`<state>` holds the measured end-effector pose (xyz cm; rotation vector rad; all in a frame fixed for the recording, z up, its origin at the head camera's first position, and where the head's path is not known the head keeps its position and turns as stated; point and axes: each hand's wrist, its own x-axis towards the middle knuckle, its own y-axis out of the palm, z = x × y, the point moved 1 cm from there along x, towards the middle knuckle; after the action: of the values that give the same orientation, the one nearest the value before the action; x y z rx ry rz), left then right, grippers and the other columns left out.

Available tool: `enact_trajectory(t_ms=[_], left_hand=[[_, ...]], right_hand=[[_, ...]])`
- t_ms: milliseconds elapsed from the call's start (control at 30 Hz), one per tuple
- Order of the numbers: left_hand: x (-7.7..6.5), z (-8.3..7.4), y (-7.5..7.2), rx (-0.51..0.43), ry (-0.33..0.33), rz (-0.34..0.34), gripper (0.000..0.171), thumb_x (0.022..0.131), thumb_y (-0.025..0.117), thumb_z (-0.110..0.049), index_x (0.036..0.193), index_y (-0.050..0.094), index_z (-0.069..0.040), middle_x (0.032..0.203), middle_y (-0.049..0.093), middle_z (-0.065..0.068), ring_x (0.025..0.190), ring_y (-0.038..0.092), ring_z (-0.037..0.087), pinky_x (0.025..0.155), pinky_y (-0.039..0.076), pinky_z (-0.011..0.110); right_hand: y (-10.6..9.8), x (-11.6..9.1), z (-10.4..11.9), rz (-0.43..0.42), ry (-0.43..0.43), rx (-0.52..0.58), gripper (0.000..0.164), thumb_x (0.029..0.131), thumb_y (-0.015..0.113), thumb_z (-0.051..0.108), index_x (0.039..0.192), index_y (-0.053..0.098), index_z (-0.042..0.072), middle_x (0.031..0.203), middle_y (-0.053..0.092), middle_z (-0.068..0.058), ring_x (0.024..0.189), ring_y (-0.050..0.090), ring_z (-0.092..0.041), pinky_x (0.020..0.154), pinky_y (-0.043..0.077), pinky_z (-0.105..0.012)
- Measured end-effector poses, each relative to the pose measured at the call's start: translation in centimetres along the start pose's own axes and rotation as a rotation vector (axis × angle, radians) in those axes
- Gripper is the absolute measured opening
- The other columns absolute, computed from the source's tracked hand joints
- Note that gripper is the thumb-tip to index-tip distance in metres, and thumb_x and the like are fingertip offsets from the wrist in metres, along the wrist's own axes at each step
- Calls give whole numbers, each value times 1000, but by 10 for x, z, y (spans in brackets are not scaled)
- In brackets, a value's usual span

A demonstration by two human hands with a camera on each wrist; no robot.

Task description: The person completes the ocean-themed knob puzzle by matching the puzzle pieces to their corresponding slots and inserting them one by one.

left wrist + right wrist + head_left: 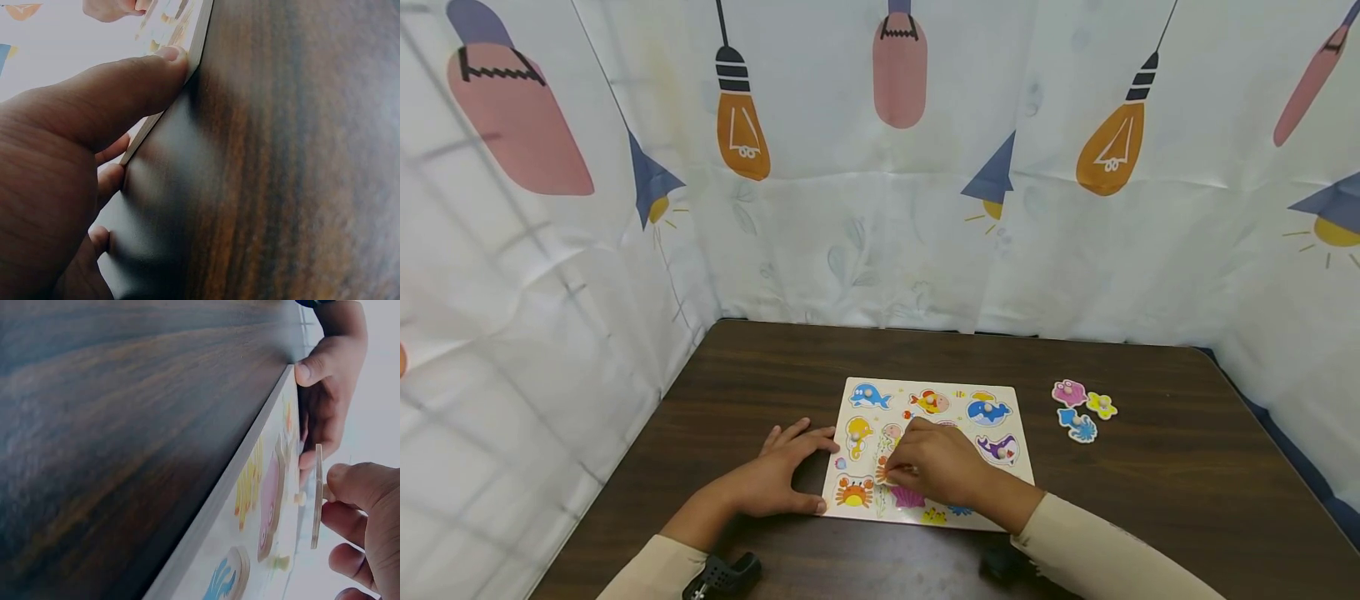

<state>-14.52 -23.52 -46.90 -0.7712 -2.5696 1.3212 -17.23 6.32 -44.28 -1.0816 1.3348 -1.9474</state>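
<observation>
A wooden peg puzzle board (pixel 947 392) with sea-animal pieces lies on the dark table. My right hand (pixel 942 462) is over the middle of the board, pinching a puzzle piece (pixel 317 497) by its knob between thumb and fingers. That piece is edge-on in the right wrist view, raised off the board; in the head view its orange part shows beside the fingertips. My left hand (pixel 775 475) rests against the board's left side, thumb (pixel 169 59) on the near corner and fingers spread along the edge. An orange crab piece (pixel 854 492) sits near that thumb.
Right of the board lie several loose pieces: a pink one (pixel 1068 392), a yellow star-like one (pixel 1102 406) and blue ones (pixel 1081 428). A printed curtain (pixel 880 250) hangs behind the table (pixel 1150 500) and along its sides. A black strap (pixel 722 577) circles the left wrist.
</observation>
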Motion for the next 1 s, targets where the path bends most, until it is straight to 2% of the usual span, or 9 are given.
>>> enact_trajectory(t_ms=[233,733,1000], left_hand=[[0,0,0,-5,17,-5,71,81,84,-53,141,53,-28,163,35,-1,153,10,44,113,-5,73],[-1,-1,0,1,30,-13,72,81,84,-52,141,53,-26,163,36,2,153,11,45,113,-4,73],[-1,0,0,-13,37,-9,72,82,82,-54,141,53,-27,163,35,1,153,10,45,113,-4,73]], right_hand=[[7,4,3,-5,-26,1,5,89,82,33,92,82,28,86,70,22,87,57,-1,68,45,-14],[12,13,14,30,-30,34,5,92,78,33,93,82,29,84,69,25,83,51,1,62,37,-9],[16,18,19,28,-63,14,5,92,78,33,93,82,30,85,70,26,84,53,1,63,38,-10]])
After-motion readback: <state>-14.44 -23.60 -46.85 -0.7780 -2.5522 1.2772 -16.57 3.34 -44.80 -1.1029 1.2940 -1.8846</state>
